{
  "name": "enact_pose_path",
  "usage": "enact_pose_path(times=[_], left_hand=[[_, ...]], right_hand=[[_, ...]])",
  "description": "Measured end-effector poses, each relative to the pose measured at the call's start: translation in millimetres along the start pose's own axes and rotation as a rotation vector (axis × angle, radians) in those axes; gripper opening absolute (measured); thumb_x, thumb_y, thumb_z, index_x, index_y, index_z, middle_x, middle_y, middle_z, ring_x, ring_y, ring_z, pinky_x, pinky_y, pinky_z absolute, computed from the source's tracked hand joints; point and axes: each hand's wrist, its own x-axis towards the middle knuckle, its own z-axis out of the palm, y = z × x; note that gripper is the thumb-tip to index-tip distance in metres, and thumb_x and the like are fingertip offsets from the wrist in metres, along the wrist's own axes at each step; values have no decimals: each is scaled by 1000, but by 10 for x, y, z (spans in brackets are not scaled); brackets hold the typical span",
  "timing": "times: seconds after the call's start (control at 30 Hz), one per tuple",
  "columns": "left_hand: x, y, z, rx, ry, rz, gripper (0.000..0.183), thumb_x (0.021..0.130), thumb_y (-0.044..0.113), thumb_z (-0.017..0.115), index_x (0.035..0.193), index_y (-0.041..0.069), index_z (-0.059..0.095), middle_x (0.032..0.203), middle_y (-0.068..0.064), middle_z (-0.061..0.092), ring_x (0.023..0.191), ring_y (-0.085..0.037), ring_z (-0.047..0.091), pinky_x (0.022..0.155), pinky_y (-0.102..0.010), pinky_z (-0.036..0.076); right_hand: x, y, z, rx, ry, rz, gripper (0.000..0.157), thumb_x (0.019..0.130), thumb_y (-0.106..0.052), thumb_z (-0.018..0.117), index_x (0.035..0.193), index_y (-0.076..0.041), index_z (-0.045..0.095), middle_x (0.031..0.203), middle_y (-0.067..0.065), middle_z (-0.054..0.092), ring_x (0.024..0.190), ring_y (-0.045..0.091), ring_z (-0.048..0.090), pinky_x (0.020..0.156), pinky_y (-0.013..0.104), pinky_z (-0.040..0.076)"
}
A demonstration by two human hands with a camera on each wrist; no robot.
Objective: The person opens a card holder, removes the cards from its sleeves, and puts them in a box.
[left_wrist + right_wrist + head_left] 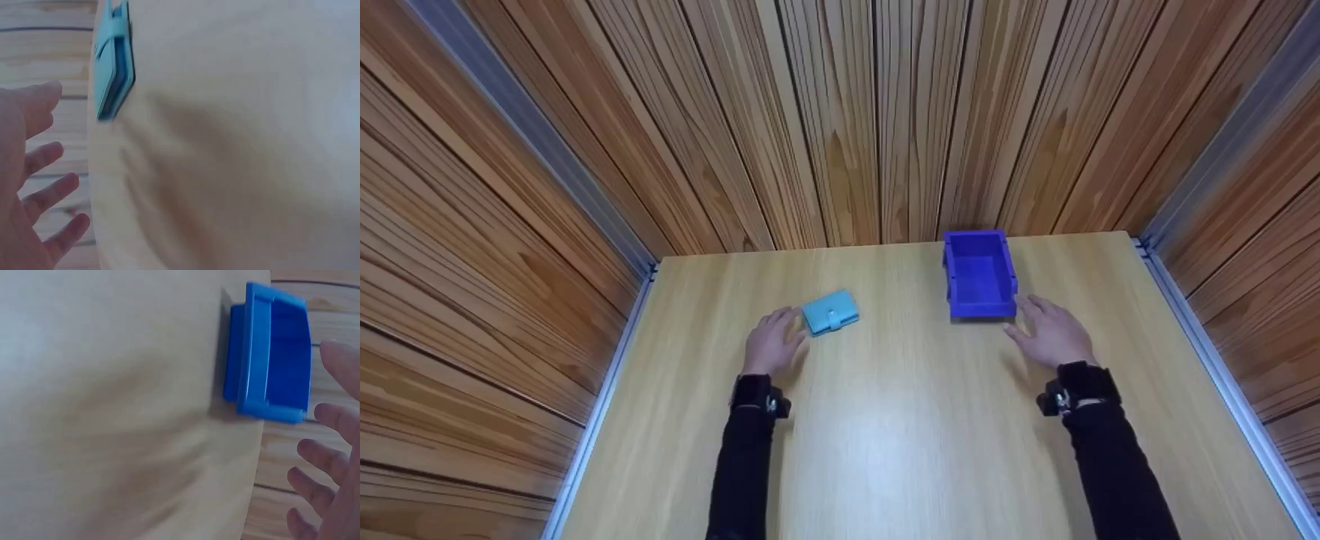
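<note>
A small light-blue wallet (830, 312) with a strap lies on the table, left of centre. My left hand (771, 342) is just to its left, fingers spread and holding nothing; the left wrist view shows the wallet's folded edge (115, 67) beyond the thumb. Farther right, a blue-purple plastic bin (981, 276) stands near the table's back edge. At its near right corner is my right hand (1051, 333), with loose, parted fingers and nothing in them. In the right wrist view the bin (273, 354) appears just past the fingertips.
The light wooden table (885, 420) ends at a wood-plank wall (847, 135) at the back. Plank walls also rise on both sides, and metal rails (600, 405) run along the table's left and right edges.
</note>
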Motion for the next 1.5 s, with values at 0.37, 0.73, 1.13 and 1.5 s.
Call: enact_pose_path(times=[0.37, 0.73, 1.13, 1.5], left_hand=[[24, 127, 422, -4, -43, -27, 53, 103, 28, 62, 153, 14, 51, 162, -18, 42, 148, -43, 41, 118, -59, 37], [9, 340, 525, -29, -34, 25, 48, 105, 26, 58, 150, 10, 55, 160, -21, 44, 144, -47, 44, 116, -61, 39], [-54, 802, 650, 19, -119, 95, 47, 105, 30, 60, 149, 14, 57, 158, -18, 48, 141, -43, 50, 114, -58, 43], [-183, 1153, 816, 81, -167, 189, 51, 102, 32, 65, 148, 12, 58, 155, -14, 52, 138, -34, 54, 113, -48, 47]], right_hand=[[67, -583, 392, 31, -29, -100, 72, 104, -59, 49, 160, -15, 39, 167, 20, 31, 152, 51, 26, 121, 69, 23], [76, -819, 459, 22, -15, -160, 68, 103, -47, 59, 159, -12, 42, 166, 19, 36, 154, 45, 28, 125, 62, 21], [144, -996, 534, 45, -24, -172, 68, 102, -47, 60, 158, -12, 43, 165, 19, 36, 152, 46, 30, 125, 62, 23], [200, -1075, 839, 52, -54, -188, 64, 103, -43, 61, 157, -12, 46, 161, 20, 42, 147, 46, 40, 120, 62, 32]])
